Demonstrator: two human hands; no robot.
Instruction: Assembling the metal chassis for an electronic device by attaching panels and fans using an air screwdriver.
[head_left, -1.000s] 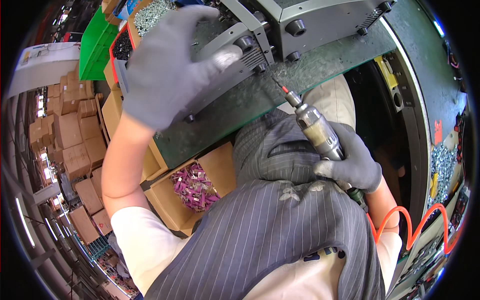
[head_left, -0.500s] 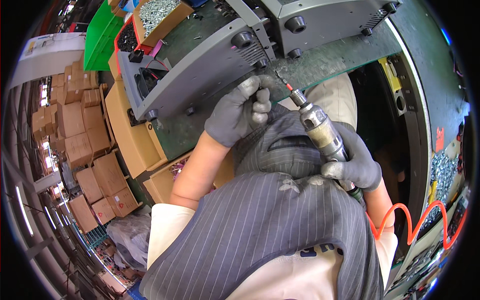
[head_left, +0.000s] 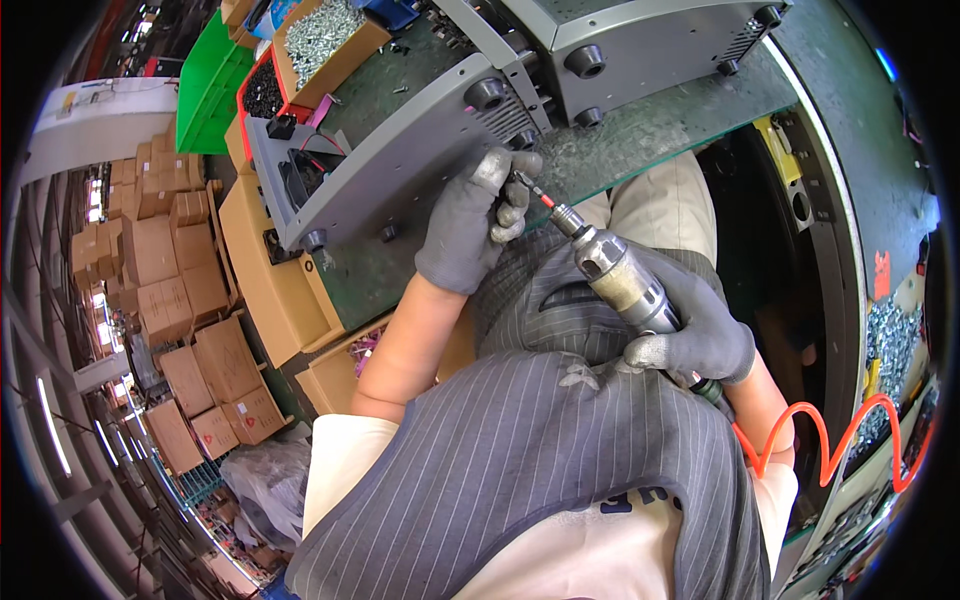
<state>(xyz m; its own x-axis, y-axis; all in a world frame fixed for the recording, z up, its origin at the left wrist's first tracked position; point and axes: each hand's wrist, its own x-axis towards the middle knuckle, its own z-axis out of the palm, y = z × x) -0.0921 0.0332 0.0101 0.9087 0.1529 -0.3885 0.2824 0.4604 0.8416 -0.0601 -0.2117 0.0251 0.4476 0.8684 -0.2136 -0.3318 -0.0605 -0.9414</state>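
Observation:
My right hand [head_left: 700,325], in a grey glove, is wrapped round an air screwdriver [head_left: 622,272] with a metal body. Its slim bit [head_left: 538,192], red-banded, points up and left, and its tip meets the fingers of my left hand [head_left: 465,228]. That hand, also gloved, is closed with thumb and fingers curled together; whatever small item sits in them cannot be made out. Just beyond the left hand lies a grey metal housing [head_left: 400,165] with black round feet on its near face. A second grey housing [head_left: 660,60] stands to its right.
An orange coiled hose [head_left: 825,470] hangs at the right. Far left on the green bench are a carton of screws [head_left: 325,45], a red bin [head_left: 262,90] of black parts and a green bin [head_left: 212,85]. An open cardboard box [head_left: 262,270] sits against the bench; stacked cartons [head_left: 155,255] stand beyond.
The screwdriver has moved left and slightly down, bringing its bit tip to the left hand's fingers. The left hand stays closed near the housing.

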